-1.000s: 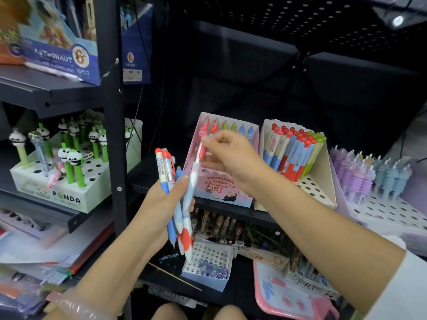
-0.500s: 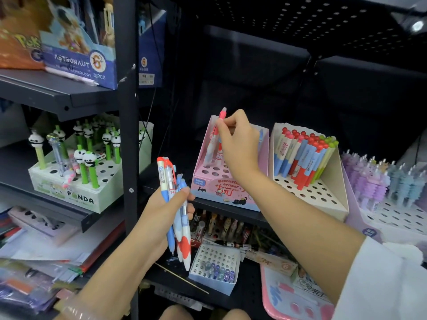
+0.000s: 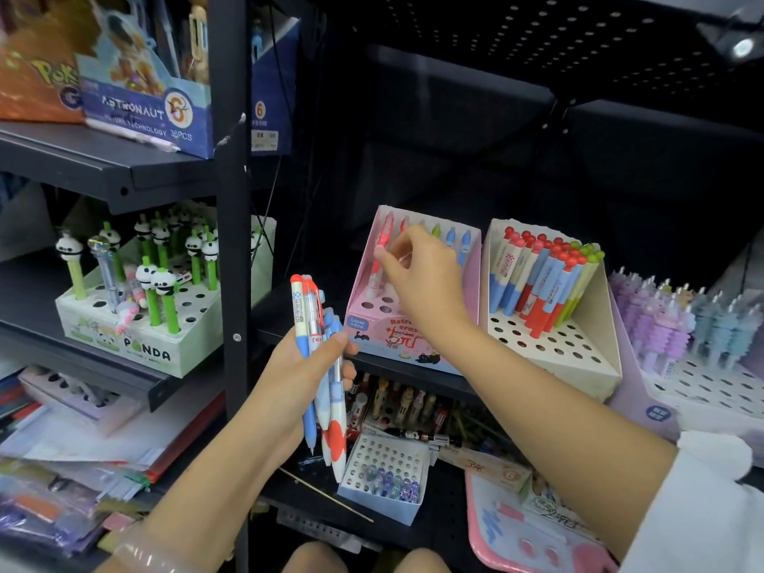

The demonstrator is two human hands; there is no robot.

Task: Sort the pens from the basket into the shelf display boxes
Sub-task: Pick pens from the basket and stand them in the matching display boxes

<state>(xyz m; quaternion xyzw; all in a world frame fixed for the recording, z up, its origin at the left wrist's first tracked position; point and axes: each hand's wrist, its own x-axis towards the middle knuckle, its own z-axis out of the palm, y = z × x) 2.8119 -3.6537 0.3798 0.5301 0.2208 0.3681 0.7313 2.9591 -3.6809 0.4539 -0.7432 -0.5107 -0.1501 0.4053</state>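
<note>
My left hand [image 3: 295, 380] grips a bundle of several pens [image 3: 309, 312] with blue, red and white barrels, held upright in front of the shelf post. My right hand [image 3: 423, 283] reaches into the pink display box [image 3: 372, 326] on the middle shelf. Its thumb and forefinger pinch a red-and-white pen [image 3: 376, 277] that stands in a hole at the box's left side. A row of red, green and blue pens stands along the back of that box, partly hidden by my hand.
A cream display box [image 3: 570, 359] of red, blue and green pens stands right of the pink one, then a lilac box [image 3: 703, 392]. A panda pen box [image 3: 144, 347] sits left of the black post [image 3: 231, 241]. Below are a small white box [image 3: 384, 463] and a pink tray [image 3: 533, 543].
My right hand has carried the red-and-white pen from the bundle up to the pink box and lowered it into a hole on the left. The left hand keeps its bundle.
</note>
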